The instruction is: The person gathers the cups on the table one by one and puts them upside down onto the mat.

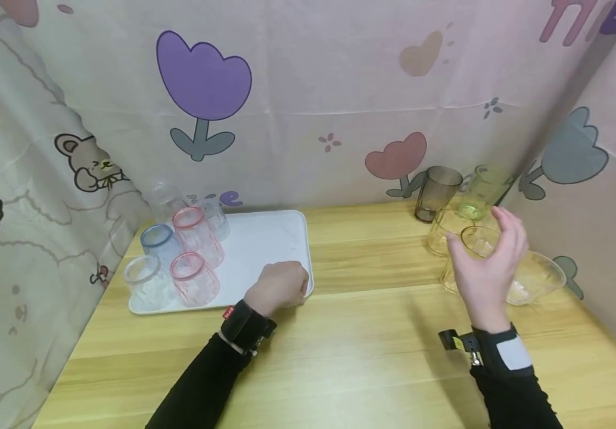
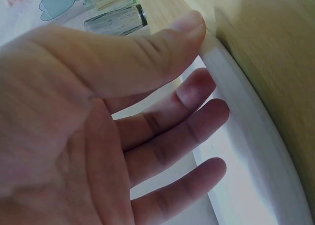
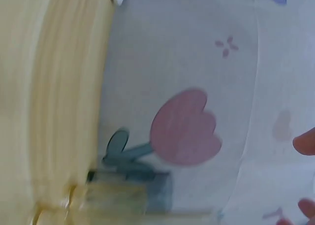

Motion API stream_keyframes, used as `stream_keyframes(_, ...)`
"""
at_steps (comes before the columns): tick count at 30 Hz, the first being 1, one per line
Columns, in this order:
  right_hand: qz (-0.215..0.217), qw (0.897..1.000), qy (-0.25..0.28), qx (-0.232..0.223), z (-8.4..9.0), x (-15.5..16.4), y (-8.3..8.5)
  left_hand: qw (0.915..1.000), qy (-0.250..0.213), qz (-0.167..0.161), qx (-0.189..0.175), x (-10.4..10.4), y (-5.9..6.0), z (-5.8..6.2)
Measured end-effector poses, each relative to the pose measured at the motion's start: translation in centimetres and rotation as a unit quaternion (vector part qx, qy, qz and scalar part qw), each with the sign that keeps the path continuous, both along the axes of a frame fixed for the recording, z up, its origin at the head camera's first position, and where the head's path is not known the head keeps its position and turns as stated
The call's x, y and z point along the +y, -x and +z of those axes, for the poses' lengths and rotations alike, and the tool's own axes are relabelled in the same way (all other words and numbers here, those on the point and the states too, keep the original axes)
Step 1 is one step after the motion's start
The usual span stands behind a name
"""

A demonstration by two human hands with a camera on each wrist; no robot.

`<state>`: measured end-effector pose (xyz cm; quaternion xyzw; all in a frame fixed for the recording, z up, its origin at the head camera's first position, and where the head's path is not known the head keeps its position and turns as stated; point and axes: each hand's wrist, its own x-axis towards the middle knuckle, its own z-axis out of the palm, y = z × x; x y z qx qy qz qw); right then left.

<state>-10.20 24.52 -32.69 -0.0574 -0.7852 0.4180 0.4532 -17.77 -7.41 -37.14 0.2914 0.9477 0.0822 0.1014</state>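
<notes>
My left hand (image 1: 278, 287) rests at the near right corner of the white tray (image 1: 292, 229), its fingers loosely bent. In the left wrist view the thumb and fingertips lie along the tray's rim (image 2: 256, 116), with gaps between the fingers. Over the glassware on the right, my right hand (image 1: 487, 271) is raised with thumb and fingers spread wide in a C and nothing between them. Behind and below it stand amber glasses (image 1: 439, 238), partly hidden by the hand. A clear yellowish bowl-like glass (image 1: 541, 277) is just right of that hand.
Crowded on the tray's left are pink tumblers (image 1: 196, 280), a blue one (image 1: 159, 237) and clear ones (image 1: 144, 280). A smoky grey glass (image 1: 438, 193) and a green glass mug (image 1: 482, 190) stand at the back right. Patterned curtains (image 1: 297, 89) border the wooden table (image 1: 361, 357).
</notes>
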Motion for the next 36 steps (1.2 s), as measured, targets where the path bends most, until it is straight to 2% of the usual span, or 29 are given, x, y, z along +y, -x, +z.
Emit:
stream_keyframes(2, -0.016, 0.999, 0.027, -0.009, -0.4, 1.0, -0.6, 1.0, 0.003, 0.002, 0.002, 0.1, 0.0, 0.0)
stream_keyframes(4, -0.025, 0.997, 0.065, -0.039, -0.8, 1.8, -1.1, 1.0, 0.006, 0.005, 0.005, 0.2, 0.0, 0.0)
stream_keyframes(7, -0.028, 0.988, 0.124, -0.089, -1.4, 2.7, -1.8, 0.9999, 0.009, 0.005, 0.011, 0.5, -0.1, 0.0)
stream_keyframes(12, -0.008, 0.973, 0.181, -0.144, -1.9, 3.6, -2.2, 0.9996, 0.014, 0.006, 0.026, 0.8, -0.3, 0.0)
stream_keyframes(15, 0.011, 0.964, 0.217, -0.152, -2.1, 4.0, -2.3, 0.9993, 0.024, 0.008, 0.027, 1.0, -0.2, 0.0)
stream_keyframes(19, 0.04, 0.948, 0.267, -0.171, -2.6, 4.4, -2.2, 0.9989, 0.042, 0.007, 0.02, 1.3, 0.0, 0.1)
stream_keyframes(21, 0.047, 0.941, 0.277, -0.189, -3.0, 4.6, -2.0, 0.9985, 0.052, 0.009, 0.015, 1.4, 0.1, 0.2)
stream_keyframes(25, 0.04, 0.937, 0.277, -0.211, -3.8, 4.8, -1.5, 0.998, 0.062, 0.016, 0.006, 1.6, 0.3, 0.4)
stream_keyframes(30, 0.024, 0.935, 0.27, -0.228, -4.6, 5.1, -0.9, 0.9973, 0.071, 0.02, -0.001, 1.9, 0.5, 0.5)
stream_keyframes(36, 0.005, 0.936, 0.247, -0.25, -4.8, 5.2, -0.6, 0.9959, 0.084, 0.034, -0.008, 2.1, 0.7, 0.7)
